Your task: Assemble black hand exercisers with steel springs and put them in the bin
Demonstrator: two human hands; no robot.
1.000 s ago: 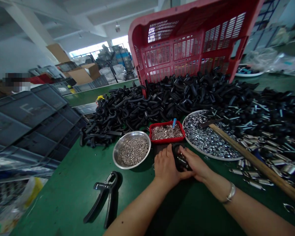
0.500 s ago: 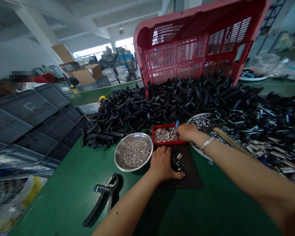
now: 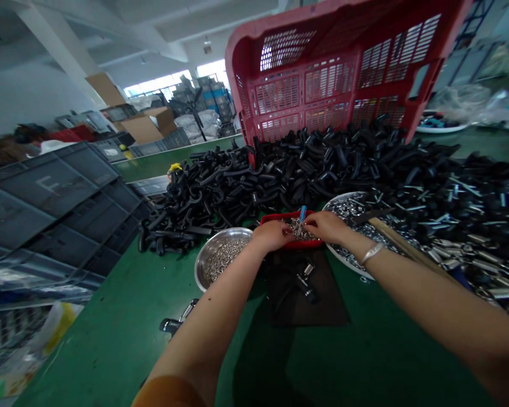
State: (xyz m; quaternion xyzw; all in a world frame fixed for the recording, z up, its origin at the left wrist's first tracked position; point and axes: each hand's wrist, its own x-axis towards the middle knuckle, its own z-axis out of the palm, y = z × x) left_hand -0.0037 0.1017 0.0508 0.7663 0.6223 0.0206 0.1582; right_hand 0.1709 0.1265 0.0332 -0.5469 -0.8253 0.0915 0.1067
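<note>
Both my hands are at a small red tray [image 3: 311, 243] of little silver metal pins. My left hand [image 3: 272, 235] rests on its left side with the fingers curled into the pins. My right hand [image 3: 326, 226] reaches in from the right with its fingers pinched among the pins, by a blue-handled tool [image 3: 302, 213] standing in the tray. Just below the tray lies a dark mat [image 3: 318, 302] with a partly assembled black gripper part with a spring [image 3: 304, 278] on it, untouched.
A steel bowl of small rings [image 3: 220, 254] sits left of the tray, a large round dish of nuts [image 3: 352, 226] to the right with a wooden hammer handle [image 3: 401, 243] across it. A heap of black plastic handles [image 3: 322, 164] and a tilted red crate [image 3: 343, 73] lie behind. Grey crates [image 3: 59, 209] stand left.
My right hand left the black part on the mat and went up to the red tray; then my left hand let go of the part and joined it at the tray.
</note>
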